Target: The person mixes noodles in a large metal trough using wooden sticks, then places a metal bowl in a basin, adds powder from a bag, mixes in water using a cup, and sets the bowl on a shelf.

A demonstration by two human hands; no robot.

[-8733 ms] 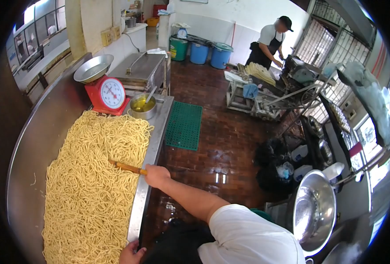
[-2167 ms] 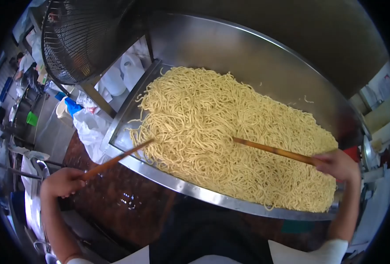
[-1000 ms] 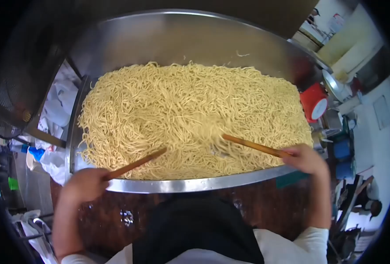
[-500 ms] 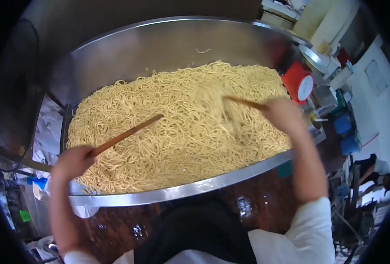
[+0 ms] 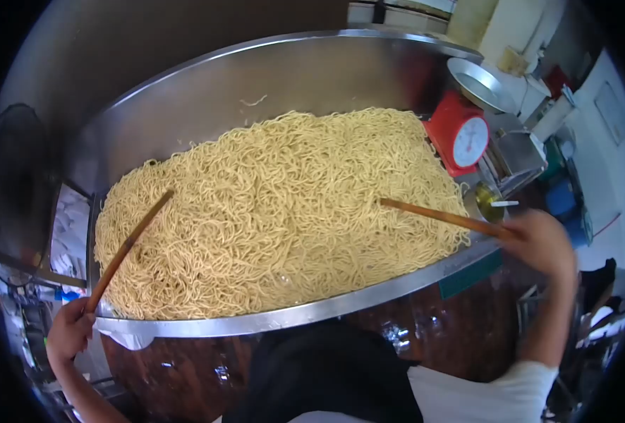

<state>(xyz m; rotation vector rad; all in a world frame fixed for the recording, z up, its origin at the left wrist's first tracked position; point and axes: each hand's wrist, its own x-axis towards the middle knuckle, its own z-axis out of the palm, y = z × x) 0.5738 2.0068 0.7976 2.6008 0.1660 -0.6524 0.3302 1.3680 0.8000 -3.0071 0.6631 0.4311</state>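
Observation:
A wide layer of yellow noodles [image 5: 270,218] covers the metal tray, whose front rim [image 5: 270,323] runs below it. At the lower left, my left hand [image 5: 70,329] is closed round a wooden stick [image 5: 125,247] that slants up over the noodles' left part. My right hand [image 5: 540,241], beyond the tray's right front edge, grips a second wooden stick [image 5: 443,216], its tip on or just over the noodles right of the middle. A red scale [image 5: 460,137] with a metal pan [image 5: 482,83] stands at the tray's right end.
Beside the scale is a pot of yellow liquid [image 5: 483,199] with a ladle. A green mat [image 5: 470,275] lies on the wet brown floor. Blue bins [image 5: 561,201] stand at the right. A fan [image 5: 20,190] is at the left. Another person is partly visible at the lower right.
Both hands have moved apart: the left one down and left, the right one right and down. Each stick has swung outward with its hand. The view has shifted, bringing the scale and pot in more fully.

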